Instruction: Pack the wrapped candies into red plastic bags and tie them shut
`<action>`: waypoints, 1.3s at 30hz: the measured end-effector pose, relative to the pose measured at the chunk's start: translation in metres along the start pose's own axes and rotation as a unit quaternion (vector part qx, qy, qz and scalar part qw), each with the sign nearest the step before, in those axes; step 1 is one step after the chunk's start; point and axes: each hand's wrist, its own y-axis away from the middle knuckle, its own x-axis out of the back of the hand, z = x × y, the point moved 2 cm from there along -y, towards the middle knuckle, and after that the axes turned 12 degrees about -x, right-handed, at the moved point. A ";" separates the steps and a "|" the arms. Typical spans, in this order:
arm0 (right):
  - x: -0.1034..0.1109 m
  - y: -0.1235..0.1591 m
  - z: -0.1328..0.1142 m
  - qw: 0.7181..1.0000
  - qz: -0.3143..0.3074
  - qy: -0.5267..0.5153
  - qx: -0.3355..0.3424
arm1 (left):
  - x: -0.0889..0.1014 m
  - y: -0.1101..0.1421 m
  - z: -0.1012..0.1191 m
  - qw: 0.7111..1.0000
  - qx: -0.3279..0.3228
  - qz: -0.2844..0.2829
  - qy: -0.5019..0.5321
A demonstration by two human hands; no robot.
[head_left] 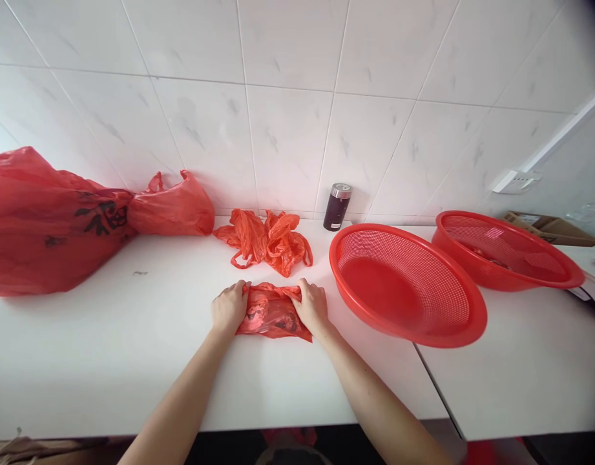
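A small red plastic bag [272, 318] lies on the white table in front of me, with pinkish and dark items showing through its thin film. My left hand [230, 306] grips the bag's upper left corner, fingers curled into the plastic. At the upper right corner, my right hand [311, 306] is closed on the same bag. The bag's top edge looks rolled or bunched between both hands. What exactly is inside cannot be made out. Just behind it sits a crumpled pile of red plastic bags [265, 239].
Large red bags [45, 226] and a smaller filled red bag [174, 208] stand at left. A dark thermos [336, 206] is by the tiled wall. To the right are a red mesh basket [382, 287] and a second red basket [501, 274] holding small items. A table seam runs below them.
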 end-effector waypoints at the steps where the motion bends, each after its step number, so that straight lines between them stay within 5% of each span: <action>1: 0.001 0.001 0.000 1.000 0.002 0.005 0.000 | 0.000 0.001 0.000 1.000 -0.004 0.006 -0.006; 7: 0.009 0.015 -0.006 0.999 0.021 0.003 0.033 | 0.003 0.002 -0.014 0.999 0.000 0.038 -0.013; 13: 0.011 0.042 -0.031 0.979 0.086 -0.100 0.157 | 0.007 -0.001 -0.046 0.992 0.094 0.075 0.043; 18: 0.015 0.055 -0.052 0.945 0.088 -0.159 0.271 | 0.014 -0.003 -0.076 0.961 0.202 0.151 0.112; 24: 0.021 0.055 -0.055 0.932 0.083 -0.199 0.293 | 0.017 -0.004 -0.091 0.917 0.265 0.211 0.213; 32: 0.031 0.046 -0.042 0.942 0.054 -0.242 0.228 | 0.024 0.003 -0.078 0.850 0.249 0.233 0.401; 36: 0.036 0.037 -0.027 0.950 -0.009 -0.293 0.106 | 0.032 0.022 -0.069 0.817 0.213 0.216 0.489; 39: 0.037 0.032 -0.020 0.916 -0.074 -0.394 -0.002 | 0.036 0.036 -0.065 0.797 0.216 0.198 0.528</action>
